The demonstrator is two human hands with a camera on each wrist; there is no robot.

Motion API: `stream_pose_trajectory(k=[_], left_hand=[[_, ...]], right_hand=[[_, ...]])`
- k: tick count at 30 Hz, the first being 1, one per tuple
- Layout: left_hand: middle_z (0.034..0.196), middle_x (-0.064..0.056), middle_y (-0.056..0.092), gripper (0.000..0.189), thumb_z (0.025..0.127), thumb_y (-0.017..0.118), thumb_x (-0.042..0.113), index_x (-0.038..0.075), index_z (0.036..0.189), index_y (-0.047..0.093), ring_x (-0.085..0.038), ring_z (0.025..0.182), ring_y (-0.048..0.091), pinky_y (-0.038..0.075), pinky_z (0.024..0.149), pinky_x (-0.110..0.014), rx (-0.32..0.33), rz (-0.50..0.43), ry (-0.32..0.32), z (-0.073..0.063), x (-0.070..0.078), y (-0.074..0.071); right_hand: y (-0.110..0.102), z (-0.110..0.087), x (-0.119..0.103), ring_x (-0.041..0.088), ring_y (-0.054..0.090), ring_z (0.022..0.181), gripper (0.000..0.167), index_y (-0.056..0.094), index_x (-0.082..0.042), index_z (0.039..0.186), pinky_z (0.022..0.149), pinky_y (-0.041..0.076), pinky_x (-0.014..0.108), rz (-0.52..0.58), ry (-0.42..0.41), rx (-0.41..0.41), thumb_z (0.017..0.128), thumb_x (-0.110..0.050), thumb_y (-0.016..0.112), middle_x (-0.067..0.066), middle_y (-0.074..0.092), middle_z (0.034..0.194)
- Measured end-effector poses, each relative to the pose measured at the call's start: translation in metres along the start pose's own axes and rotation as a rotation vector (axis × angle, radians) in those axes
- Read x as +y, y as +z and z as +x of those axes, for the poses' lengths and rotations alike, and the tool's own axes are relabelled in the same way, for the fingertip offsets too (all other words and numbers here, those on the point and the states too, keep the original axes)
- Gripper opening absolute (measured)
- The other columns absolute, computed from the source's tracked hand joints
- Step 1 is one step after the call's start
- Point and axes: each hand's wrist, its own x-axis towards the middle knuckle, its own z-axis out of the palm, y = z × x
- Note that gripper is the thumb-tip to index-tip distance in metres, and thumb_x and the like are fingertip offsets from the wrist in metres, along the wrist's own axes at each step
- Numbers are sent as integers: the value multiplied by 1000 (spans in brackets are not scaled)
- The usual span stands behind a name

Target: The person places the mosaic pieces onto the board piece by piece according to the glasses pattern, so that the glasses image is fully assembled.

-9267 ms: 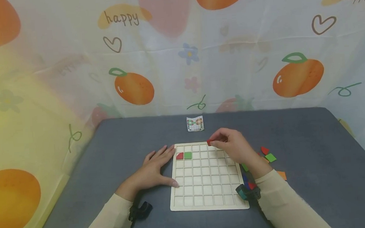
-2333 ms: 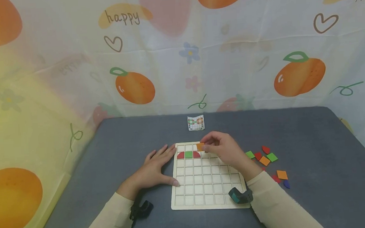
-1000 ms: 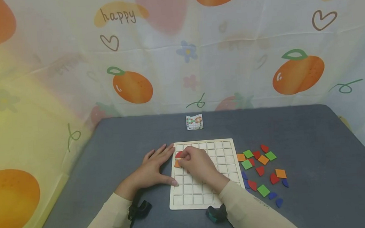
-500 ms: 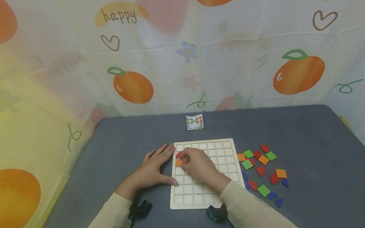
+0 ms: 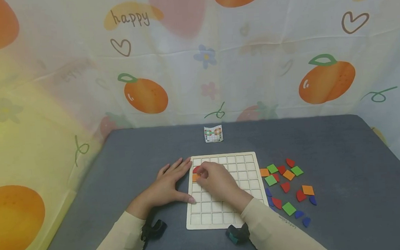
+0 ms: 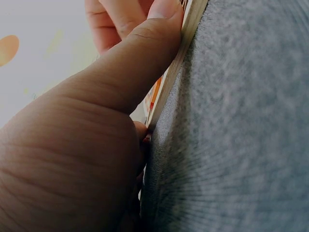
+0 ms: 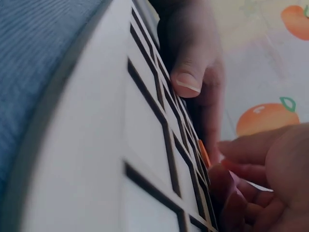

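A pale gridded board [image 5: 223, 225] lies on the dark table. My left hand [image 5: 170, 184] rests spread along the board's left side, its thumb over the edge, as the left wrist view also shows. My right hand [image 5: 220, 181] reaches across the board and pinches an orange square tile [image 5: 195, 177] at the left column, third row. In the right wrist view the orange tile [image 7: 203, 153] stands slightly tilted by the fingertips. Just above it sits a red quarter-round tile [image 5: 196, 169], partly covered; my fingers hide the other tiles of that row.
Loose green [image 5: 289, 209], red [image 5: 290, 162], orange [image 5: 308, 190] and blue [image 5: 306, 221] tiles lie scattered to the board's right. A small printed pattern card [image 5: 213, 134] lies behind the board. A fruit-patterned cloth [image 5: 259, 79] hangs behind the table.
Earlier my right hand held a red tile, then an orange square near the board's top. It has moved left and down with that square, which now sits straighter at its cell. The left hand stays.
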Motion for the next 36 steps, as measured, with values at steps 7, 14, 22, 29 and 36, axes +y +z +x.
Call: stream_pose_trajectory(k=[7, 14, 22, 29, 36], left_hand=[[180, 3, 22, 126, 78, 91, 69, 14, 174, 31, -29, 166, 10, 2, 124, -66, -2, 2, -4, 1, 1, 0], [180, 7, 19, 128, 76, 89, 73, 17, 174, 29, -26, 166, 7, 0, 125, -63, -14, 13, -22, 2, 1, 0], [180, 4, 20, 127, 77, 91, 70, 15, 174, 30, -29, 166, 8, 0, 124, -65, -19, -4, -22, 2, 1, 0], [180, 4, 21, 126, 77, 91, 70, 15, 174, 31, -29, 166, 8, 1, 124, -66, -17, 6, -25, 2, 1, 0], [180, 4, 20, 127, 77, 91, 70, 15, 174, 30, -30, 166, 8, 1, 124, -66, -18, 18, -40, 1, 2, 0]], right_hand=[[-11, -3, 4, 14, 67, 92, 18, 77, -20, 120, 85, 55, 43, 223, 44, -53, 107, -31, 72, -7, 73, 100], [-25, -1, 3, 25, 73, 93, 35, 72, -14, 128, 82, 58, 43, 421, 31, -89, 109, -43, 68, 7, 76, 109], [-41, -6, -4, 32, 70, 109, 49, 65, -8, 140, 94, 56, 52, 541, -4, -124, 113, -48, 59, 18, 72, 125], [-53, -12, -4, 34, 70, 110, 48, 63, -4, 142, 98, 55, 56, 589, -61, -116, 118, -43, 49, 15, 69, 122], [-66, -19, 2, 42, 68, 111, 49, 64, -1, 140, 96, 53, 59, 647, -101, -94, 120, -40, 42, 19, 67, 122]])
